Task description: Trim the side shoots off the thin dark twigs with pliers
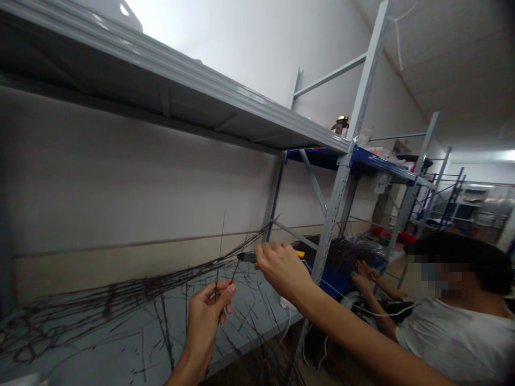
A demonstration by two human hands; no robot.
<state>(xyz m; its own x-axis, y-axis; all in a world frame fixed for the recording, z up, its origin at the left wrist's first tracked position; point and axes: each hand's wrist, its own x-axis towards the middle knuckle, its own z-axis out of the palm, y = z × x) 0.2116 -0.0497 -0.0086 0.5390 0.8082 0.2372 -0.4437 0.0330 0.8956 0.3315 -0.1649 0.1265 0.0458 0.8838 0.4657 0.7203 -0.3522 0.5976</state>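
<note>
Between the thumb and fingers of my left hand (209, 311) are thin dark twigs (218, 276), their tips pointing up. My right hand (281, 265) is wrapped round pliers (247, 257) with yellow handles; the dark jaws point left and meet or overlap one twig just above my left hand. Whether the jaws are closed on it is too small to tell. A long bundle of dark twigs (148, 287) lies along the back of the grey table (100, 343), with short cut pieces scattered in front.
A grey metal shelf (181, 86) spans overhead, its upright post (332, 225) just right of my right hand. A person (454, 321) sits at the right near another twig pile (341, 254). A white cable (362, 310) crosses behind my right forearm.
</note>
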